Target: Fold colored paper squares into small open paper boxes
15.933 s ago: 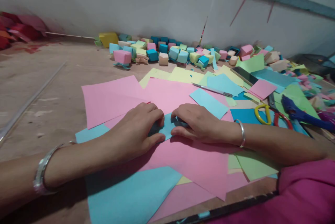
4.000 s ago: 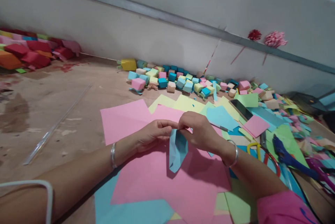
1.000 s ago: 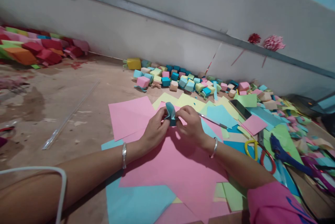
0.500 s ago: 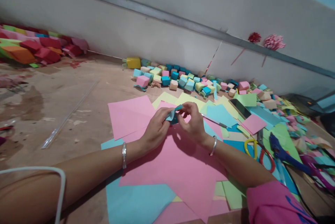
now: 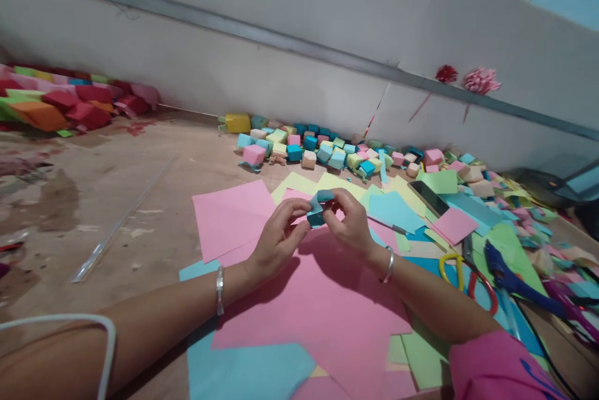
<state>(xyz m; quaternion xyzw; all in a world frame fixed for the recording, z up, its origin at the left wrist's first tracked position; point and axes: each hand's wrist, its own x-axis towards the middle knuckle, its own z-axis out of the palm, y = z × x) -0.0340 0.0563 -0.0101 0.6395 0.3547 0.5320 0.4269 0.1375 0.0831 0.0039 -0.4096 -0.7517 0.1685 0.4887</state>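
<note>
A small piece of blue paper [image 5: 316,218], folded into an open box-like shape, is held up between my two hands over the pink sheets [image 5: 322,294]. My right hand [image 5: 354,226] pinches its right side between thumb and fingers. At the left edge, the curled fingers and thumb of my left hand [image 5: 277,239] grip it lightly. Part of the folded paper is hidden behind the right fingers. Under my forearms, light blue sheets [image 5: 243,369] stick out from beneath the pink ones.
Many small paper cubes [image 5: 309,158] line the wall. To the right lie scissors [image 5: 482,291], a blue glue gun [image 5: 515,278], a phone [image 5: 428,197] and a pen [image 5: 388,224]. A clear stick [image 5: 124,219] lies at left, with larger paper boxes [image 5: 88,114] behind.
My left fingers have loosened and shifted to the paper's left edge, showing more of its folded shape. My right hand keeps its pinch. The view has tilted slightly.
</note>
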